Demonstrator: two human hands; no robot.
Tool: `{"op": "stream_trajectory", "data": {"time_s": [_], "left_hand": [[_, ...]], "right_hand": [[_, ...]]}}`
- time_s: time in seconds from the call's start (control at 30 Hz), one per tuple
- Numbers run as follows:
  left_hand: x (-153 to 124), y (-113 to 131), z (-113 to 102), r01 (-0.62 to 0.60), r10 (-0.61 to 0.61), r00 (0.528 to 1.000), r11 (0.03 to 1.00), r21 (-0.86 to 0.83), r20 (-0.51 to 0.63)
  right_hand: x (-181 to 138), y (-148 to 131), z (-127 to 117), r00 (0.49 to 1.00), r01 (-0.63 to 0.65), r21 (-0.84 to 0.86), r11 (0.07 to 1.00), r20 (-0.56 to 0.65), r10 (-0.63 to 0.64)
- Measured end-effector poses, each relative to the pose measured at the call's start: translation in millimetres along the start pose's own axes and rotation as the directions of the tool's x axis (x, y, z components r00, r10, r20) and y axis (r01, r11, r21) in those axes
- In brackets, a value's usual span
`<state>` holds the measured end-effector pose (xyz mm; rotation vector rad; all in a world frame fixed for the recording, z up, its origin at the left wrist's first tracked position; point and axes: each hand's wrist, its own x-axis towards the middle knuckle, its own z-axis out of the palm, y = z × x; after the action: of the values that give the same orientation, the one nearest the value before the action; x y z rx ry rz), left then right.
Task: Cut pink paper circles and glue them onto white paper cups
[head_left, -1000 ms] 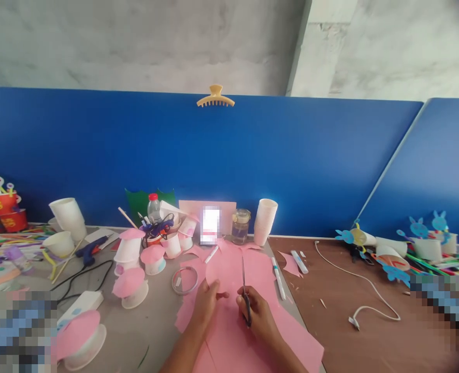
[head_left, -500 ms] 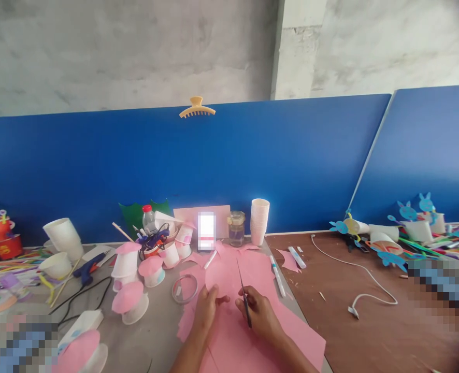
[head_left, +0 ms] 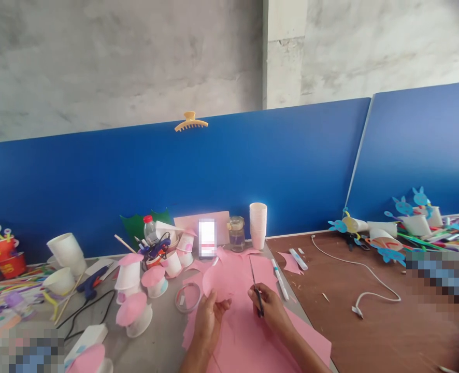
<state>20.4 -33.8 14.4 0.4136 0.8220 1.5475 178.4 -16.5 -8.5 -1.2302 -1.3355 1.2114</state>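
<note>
My left hand (head_left: 210, 316) pinches the lower edge of a rounded piece of pink paper (head_left: 218, 277), thumb on top. In my right hand (head_left: 270, 306) is a pair of scissors (head_left: 258, 298), its blades pointing away from me and standing apart from the rounded piece. Under both hands lie large pink paper sheets (head_left: 248, 347). A roll of tape (head_left: 188, 297) rests left of my left hand. A white marker (head_left: 280, 280) lies beyond my right hand, at the sheets' right edge.
Paper cups with pink tops (head_left: 132, 311) stand on the left, near a glue gun (head_left: 93, 282) and its black cord. A cup stack (head_left: 258, 225) and a glass jar (head_left: 236, 233) stand at the back. A white cable (head_left: 369, 272) curves across the brown table on the right.
My right hand and the scissors have moved a little to the right, away from the rounded paper. My left hand still holds it. The camera view has tilted and shifted slightly.
</note>
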Motion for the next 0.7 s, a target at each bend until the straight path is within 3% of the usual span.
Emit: {"op": "stream_trajectory", "data": {"time_s": [0.23, 0.53, 0.7], "left_hand": [[1.5, 0.4, 0.5, -0.007, 0.007, 1.000, 1.000, 0.010, -0.024], [-0.3, -0.2, 3.3, 0.011, -0.011, 0.999, 1.000, 0.020, -0.039], [4.4, -5.3, -2.4, 0.009, -0.008, 1.000, 0.997, 0.082, -0.002]], "right_hand": [[-10.7, -1.5, 12.8, 0.996, -0.001, 0.048, 0.999, 0.091, -0.003], [-9.7, 2.1, 12.8, 0.996, 0.036, -0.074, 0.997, 0.079, -0.030], [-11.5, -0.5, 13.6, 0.997, 0.027, -0.049, 0.998, 0.076, -0.023]]}}
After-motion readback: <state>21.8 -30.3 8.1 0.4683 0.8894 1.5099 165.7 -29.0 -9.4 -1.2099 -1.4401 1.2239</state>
